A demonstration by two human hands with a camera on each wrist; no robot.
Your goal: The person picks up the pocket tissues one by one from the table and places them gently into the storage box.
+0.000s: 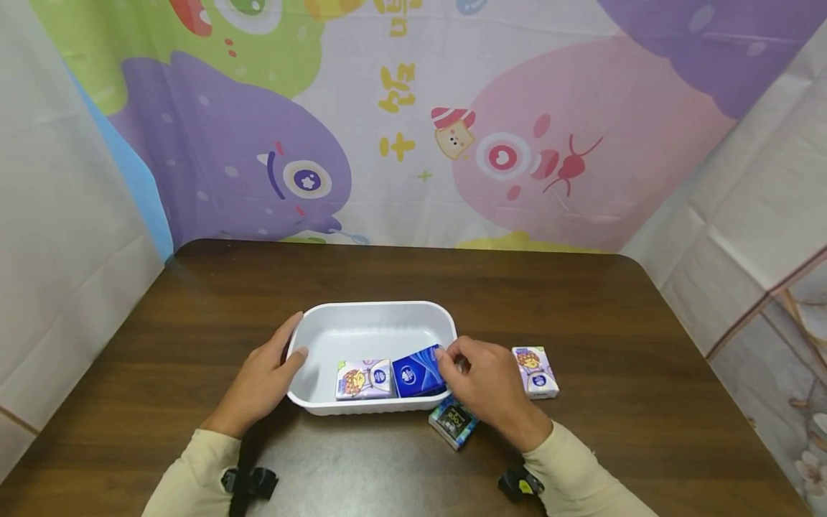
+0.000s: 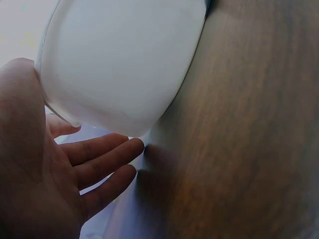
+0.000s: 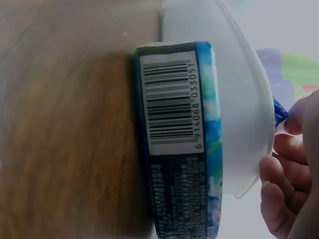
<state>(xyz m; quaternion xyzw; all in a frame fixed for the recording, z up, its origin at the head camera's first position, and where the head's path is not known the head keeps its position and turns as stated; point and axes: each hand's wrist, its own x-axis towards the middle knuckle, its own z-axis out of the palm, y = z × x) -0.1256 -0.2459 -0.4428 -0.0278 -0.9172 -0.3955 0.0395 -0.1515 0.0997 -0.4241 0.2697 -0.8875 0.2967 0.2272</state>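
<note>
A white plastic tray (image 1: 362, 337) stands on the table. My left hand (image 1: 258, 384) holds its left end, with the thumb over the rim and the other fingers outside, as the left wrist view shows. Inside, toward the near right corner, my right hand (image 1: 487, 384) pinches the corner of a blue tissue pack (image 1: 410, 375) between thumb and forefinger. That pack lies tilted beside a white and purple cartoon tissue pack (image 1: 364, 379). Below the right hand, against the tray's outside, lies a dark pack with blue-green edges (image 1: 454, 422); its barcode side (image 3: 172, 104) faces the right wrist camera.
Another cartoon tissue pack (image 1: 535, 372) lies on the table right of the right hand. The brown wooden table (image 1: 194, 323) reaches back to a printed cartoon curtain (image 1: 400, 201), with pale hangings on both sides.
</note>
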